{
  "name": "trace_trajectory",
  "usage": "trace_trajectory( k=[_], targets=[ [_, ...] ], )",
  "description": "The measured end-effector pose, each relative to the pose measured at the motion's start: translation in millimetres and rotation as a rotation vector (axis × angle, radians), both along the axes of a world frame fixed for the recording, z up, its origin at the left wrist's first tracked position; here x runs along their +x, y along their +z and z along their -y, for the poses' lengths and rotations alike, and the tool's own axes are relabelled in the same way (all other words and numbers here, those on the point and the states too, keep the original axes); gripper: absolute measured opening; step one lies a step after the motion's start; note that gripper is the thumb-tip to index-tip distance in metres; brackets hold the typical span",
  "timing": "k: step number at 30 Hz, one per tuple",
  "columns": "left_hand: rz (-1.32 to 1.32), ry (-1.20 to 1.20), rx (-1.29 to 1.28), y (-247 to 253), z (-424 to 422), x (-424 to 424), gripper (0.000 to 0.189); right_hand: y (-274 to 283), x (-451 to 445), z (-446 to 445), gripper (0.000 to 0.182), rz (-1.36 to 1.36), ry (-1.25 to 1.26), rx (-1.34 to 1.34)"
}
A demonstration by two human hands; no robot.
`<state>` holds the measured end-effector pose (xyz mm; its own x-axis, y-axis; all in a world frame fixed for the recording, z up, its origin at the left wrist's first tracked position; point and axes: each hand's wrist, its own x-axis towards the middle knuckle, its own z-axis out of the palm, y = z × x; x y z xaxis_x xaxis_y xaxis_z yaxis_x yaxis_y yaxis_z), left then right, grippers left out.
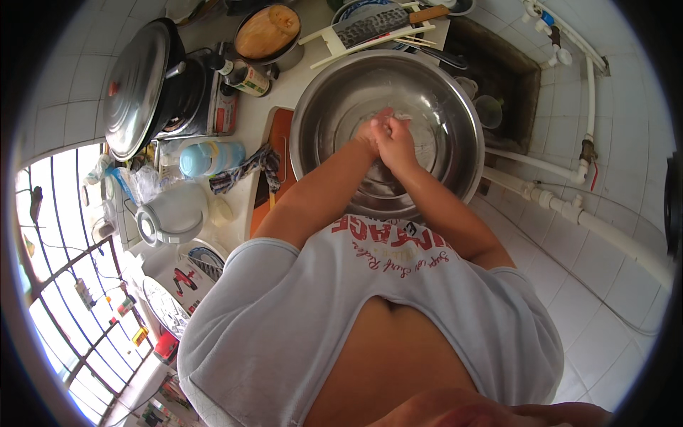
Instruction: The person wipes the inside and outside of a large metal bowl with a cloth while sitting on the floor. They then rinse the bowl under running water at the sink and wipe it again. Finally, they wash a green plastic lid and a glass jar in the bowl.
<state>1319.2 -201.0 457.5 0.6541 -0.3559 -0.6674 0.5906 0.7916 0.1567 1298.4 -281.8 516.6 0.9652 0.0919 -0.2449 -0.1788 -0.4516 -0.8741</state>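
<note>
A large stainless steel basin stands in front of me with what looks like clear water in it. Over its middle my left hand and my right hand are pressed together. Something pink and wet, perhaps a piece of raw meat, shows just beyond my fingers, and a pale, glossy bit lies beside it. Both hands appear closed around it, though the palms are hidden. Behind the basin's far rim, a cleaver with a wooden handle rests across a cream plastic rack.
At the right is a dark sink holding cups, with white pipes on the tiled wall. Leftward stand a sauce bottle, a lidded wok on a stove, a pot with a peeled root-like food, a blue bottle and a cloth.
</note>
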Motion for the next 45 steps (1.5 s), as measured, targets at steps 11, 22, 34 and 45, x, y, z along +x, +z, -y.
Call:
trace_trajectory(
  k=[11,22,34,45],
  targets=[
    [-0.082,0.061,0.371,14.1,9.3,-25.1,0.046,-64.6,59.4,53.2,0.029,0.446,-0.081,-0.701],
    [0.239,0.084,-0.319,-23.8,4.3,-25.0,0.045,-1.4,-16.5,-3.2,0.040,0.173,-0.007,-0.258],
    [-0.142,0.203,0.063,42.2,-3.2,-15.6,0.040,3.6,-17.6,-11.8,0.064,-0.171,0.134,-0.094],
    [-0.063,0.180,0.232,70.1,-0.3,-14.8,0.059,11.4,-21.1,-2.3,0.019,0.180,-0.132,0.281]
  ],
)
